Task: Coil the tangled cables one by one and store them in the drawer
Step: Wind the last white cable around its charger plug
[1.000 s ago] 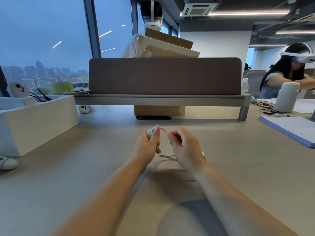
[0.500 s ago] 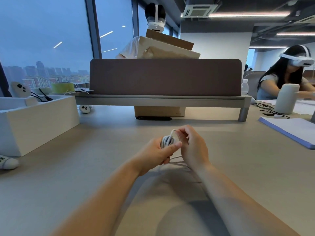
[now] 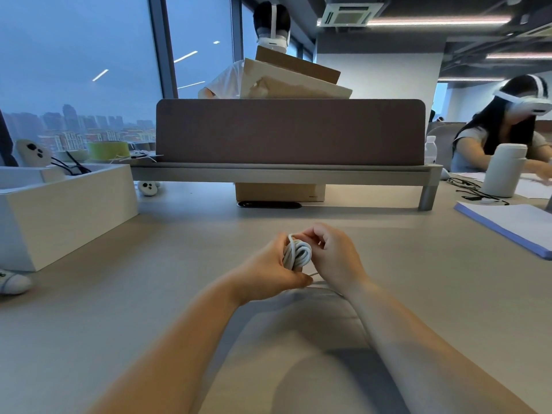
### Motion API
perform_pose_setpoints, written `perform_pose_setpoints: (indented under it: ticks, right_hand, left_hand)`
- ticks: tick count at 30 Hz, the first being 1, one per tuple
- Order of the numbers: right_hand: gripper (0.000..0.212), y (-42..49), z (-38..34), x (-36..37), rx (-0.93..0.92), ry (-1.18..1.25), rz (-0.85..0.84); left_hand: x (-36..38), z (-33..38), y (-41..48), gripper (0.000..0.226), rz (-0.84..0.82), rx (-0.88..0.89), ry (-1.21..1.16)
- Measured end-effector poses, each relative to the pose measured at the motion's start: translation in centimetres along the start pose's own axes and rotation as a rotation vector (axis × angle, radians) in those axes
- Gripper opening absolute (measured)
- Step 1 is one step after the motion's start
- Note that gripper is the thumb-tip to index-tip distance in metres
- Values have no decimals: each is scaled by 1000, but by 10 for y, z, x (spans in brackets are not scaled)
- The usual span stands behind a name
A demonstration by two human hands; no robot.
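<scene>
Fingers (image 3: 277, 245) on the left hand (image 3: 265, 268) grip the thin white cable coil (image 3: 297, 253) just above the beige surface (image 3: 119, 294), right hand (image 3: 334, 258) pinching its top loop. Hands were apart a second ago, now they're touching and the coil's fatter, so nearly wrapped I reckon.

Both bare forearms reach in from the near edge and converge toward the middle, so the hands meet. The left hand (image 3: 268, 271) curls round a white cable coil (image 3: 297, 253) and grips it from the left. The right hand (image 3: 333, 259), close against it on the right, pinches the coil's top with bent fingers.
</scene>
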State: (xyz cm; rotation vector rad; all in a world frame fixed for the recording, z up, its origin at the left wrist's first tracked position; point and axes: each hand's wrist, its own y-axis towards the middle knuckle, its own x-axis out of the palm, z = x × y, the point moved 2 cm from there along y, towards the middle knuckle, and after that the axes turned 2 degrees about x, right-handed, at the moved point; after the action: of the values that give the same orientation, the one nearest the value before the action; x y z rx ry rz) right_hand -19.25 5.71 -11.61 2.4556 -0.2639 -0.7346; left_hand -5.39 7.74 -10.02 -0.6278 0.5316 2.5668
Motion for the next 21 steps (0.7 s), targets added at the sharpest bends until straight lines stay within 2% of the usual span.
perform_pose_setpoints:
  ticks: [10,15,21]
  right_hand:
    - [31,-1,-3,5,96,-3,-109]
    - [30,-7,-13,6,-39,-348,-148]
    - [23,-14,-25,14,-142,-417,-236]
  left_hand:
    - [-12,-9,4,59,116,-76,70]
    - [-14,-12,5,55,186,-80,168]
    - [-17,-23,13,50,358,-90,190]
